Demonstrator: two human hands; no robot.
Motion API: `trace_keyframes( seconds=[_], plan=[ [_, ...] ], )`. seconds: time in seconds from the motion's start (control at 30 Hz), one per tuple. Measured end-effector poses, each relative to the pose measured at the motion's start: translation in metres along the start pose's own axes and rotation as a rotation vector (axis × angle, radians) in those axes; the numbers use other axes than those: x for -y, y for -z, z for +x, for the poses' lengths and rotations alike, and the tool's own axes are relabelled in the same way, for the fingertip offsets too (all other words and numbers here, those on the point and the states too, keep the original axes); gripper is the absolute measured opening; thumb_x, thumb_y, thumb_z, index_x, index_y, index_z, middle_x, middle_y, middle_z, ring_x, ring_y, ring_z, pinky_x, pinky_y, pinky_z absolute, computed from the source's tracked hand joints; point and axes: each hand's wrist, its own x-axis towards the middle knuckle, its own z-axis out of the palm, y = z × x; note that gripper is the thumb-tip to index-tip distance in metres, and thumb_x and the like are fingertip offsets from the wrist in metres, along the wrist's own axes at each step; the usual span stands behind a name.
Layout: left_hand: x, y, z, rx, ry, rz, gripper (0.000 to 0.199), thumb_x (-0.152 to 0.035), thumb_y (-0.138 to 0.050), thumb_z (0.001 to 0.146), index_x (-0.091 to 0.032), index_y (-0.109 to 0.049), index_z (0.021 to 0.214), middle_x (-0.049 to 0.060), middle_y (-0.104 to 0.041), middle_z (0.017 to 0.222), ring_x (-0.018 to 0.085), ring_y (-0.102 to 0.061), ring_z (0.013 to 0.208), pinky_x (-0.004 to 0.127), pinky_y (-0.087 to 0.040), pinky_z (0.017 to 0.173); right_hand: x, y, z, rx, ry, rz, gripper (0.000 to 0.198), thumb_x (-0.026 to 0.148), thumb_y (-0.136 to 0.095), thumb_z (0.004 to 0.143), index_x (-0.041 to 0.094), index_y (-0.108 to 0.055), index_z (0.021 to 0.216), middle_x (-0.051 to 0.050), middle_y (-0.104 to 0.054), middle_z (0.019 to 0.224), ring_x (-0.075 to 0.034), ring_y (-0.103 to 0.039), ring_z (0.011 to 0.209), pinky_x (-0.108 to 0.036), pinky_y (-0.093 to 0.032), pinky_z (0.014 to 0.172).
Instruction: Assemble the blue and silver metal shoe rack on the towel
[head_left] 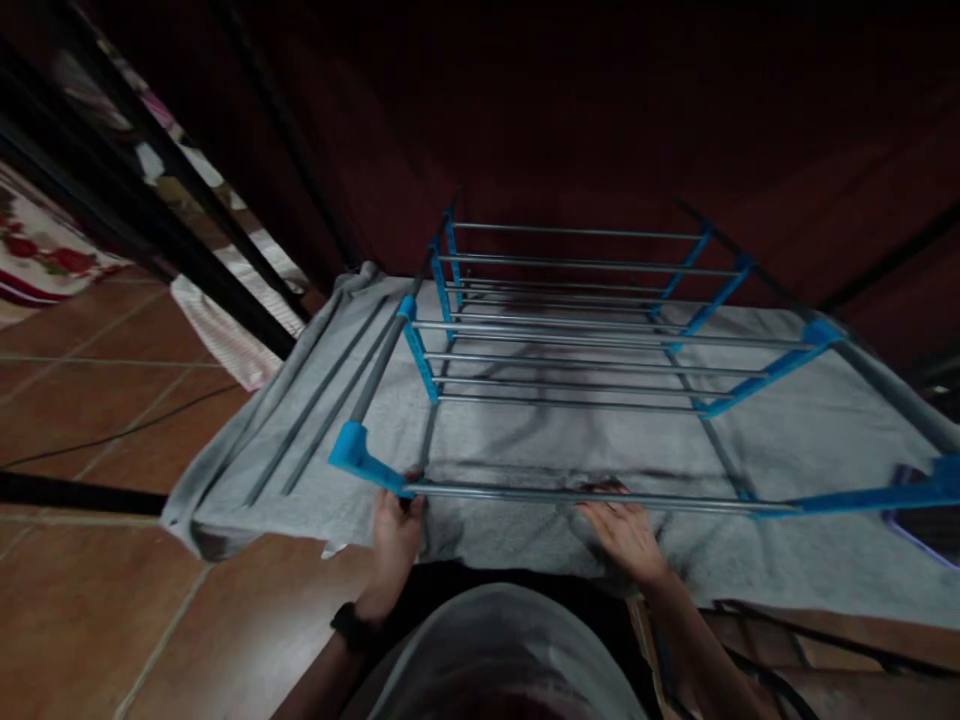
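A rack of grey metal rods and blue plastic side pieces point(577, 340) stands on a grey cloth point(810, 420) spread over the floor. My left hand point(396, 535) grips the nearest rod point(525, 493) just beside the blue corner connector point(358, 455). Near the middle of that same rod, my right hand point(622, 530) rests under it, fingers spread on the cloth. Two loose grey rods point(315, 410) lie on the cloth to the left of the rack.
Terracotta floor tiles point(90, 420) lie to the left, crossed by a thin black cable point(112, 432). Dark metal bars point(150, 210) and patterned fabric point(37, 250) are at the far left. A dark red wall rises behind. Black cables lie at lower right point(787, 625).
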Motion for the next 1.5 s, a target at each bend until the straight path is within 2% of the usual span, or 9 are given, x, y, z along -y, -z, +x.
trace_keyframes(
  seconds=[0.2, 0.37, 0.6, 0.73, 0.97, 1.17, 1.33, 1.5],
  plan=[
    [-0.007, -0.003, -0.003, -0.005, 0.036, -0.126, 0.027, -0.027, -0.055, 0.078, -0.019, -0.066, 0.102, 0.010, -0.069, 0.105, 0.026, -0.065, 0.103, 0.045, -0.052, 0.100, 0.001, 0.000, -0.001, -0.007, -0.016, 0.039, 0.028, 0.024, -0.048, 0.099, 0.032, -0.073, 0.108, -0.003, -0.075, 0.112, -0.024, -0.067, 0.110, -0.042, -0.047, 0.099],
    [-0.006, -0.005, -0.001, -0.040, 0.002, -0.136, 0.021, -0.027, -0.055, 0.081, -0.020, -0.066, 0.097, 0.010, -0.068, 0.104, 0.026, -0.063, 0.104, 0.047, -0.052, 0.099, -0.001, -0.001, -0.002, 0.007, -0.025, 0.048, 0.029, 0.023, -0.046, 0.099, 0.031, -0.073, 0.107, -0.001, -0.076, 0.109, -0.025, -0.068, 0.106, -0.044, -0.048, 0.097],
    [-0.004, -0.007, -0.002, -0.062, -0.028, -0.139, 0.018, -0.024, -0.056, 0.079, -0.020, -0.067, 0.092, 0.009, -0.068, 0.098, 0.026, -0.064, 0.098, 0.047, -0.053, 0.095, -0.001, 0.003, -0.001, 0.032, 0.038, -0.011, 0.036, 0.019, -0.039, 0.101, 0.029, -0.073, 0.108, -0.003, -0.076, 0.110, -0.024, -0.069, 0.103, -0.042, -0.049, 0.095],
    [-0.003, -0.008, -0.003, -0.072, -0.040, -0.137, 0.019, -0.023, -0.055, 0.079, -0.021, -0.066, 0.094, 0.008, -0.067, 0.099, 0.026, -0.063, 0.099, 0.048, -0.052, 0.097, 0.000, 0.005, 0.003, 0.061, 0.047, -0.005, 0.036, 0.022, -0.038, 0.102, 0.029, -0.074, 0.105, -0.002, -0.076, 0.107, -0.022, -0.070, 0.100, -0.040, -0.049, 0.097],
    [0.003, -0.013, -0.005, -0.086, -0.011, -0.119, 0.020, -0.025, -0.056, 0.079, -0.022, -0.067, 0.095, 0.009, -0.067, 0.102, 0.027, -0.062, 0.101, 0.048, -0.051, 0.098, -0.003, 0.003, 0.005, 0.040, 0.035, 0.003, 0.038, 0.027, -0.036, 0.104, 0.030, -0.074, 0.105, -0.002, -0.076, 0.104, -0.022, -0.069, 0.102, -0.040, -0.049, 0.096],
    [-0.002, -0.011, -0.006, -0.071, 0.004, -0.103, 0.023, -0.024, -0.052, 0.079, -0.021, -0.067, 0.097, 0.009, -0.066, 0.103, 0.027, -0.060, 0.105, 0.048, -0.047, 0.103, -0.003, -0.001, 0.004, -0.001, 0.009, 0.057, 0.036, 0.029, -0.038, 0.102, 0.030, -0.074, 0.100, -0.002, -0.077, 0.104, -0.024, -0.070, 0.098, -0.042, -0.052, 0.090],
    [-0.006, -0.007, -0.006, -0.024, 0.012, -0.049, 0.022, -0.026, -0.054, 0.081, -0.022, -0.066, 0.099, 0.009, -0.067, 0.105, 0.027, -0.060, 0.108, 0.047, -0.046, 0.105, 0.001, 0.000, 0.005, 0.015, -0.035, 0.099, 0.036, 0.033, -0.039, 0.103, 0.032, -0.074, 0.103, 0.000, -0.077, 0.105, -0.023, -0.070, 0.100, -0.043, -0.051, 0.095],
    [-0.002, -0.010, -0.007, -0.061, -0.011, -0.011, 0.022, -0.025, -0.055, 0.080, -0.021, -0.065, 0.098, 0.011, -0.067, 0.105, 0.029, -0.060, 0.108, 0.050, -0.047, 0.104, 0.006, 0.003, 0.008, -0.001, -0.065, 0.063, 0.035, 0.040, -0.041, 0.102, 0.030, -0.075, 0.099, -0.004, -0.076, 0.104, -0.024, -0.069, 0.100, -0.045, -0.050, 0.098]
  ],
)
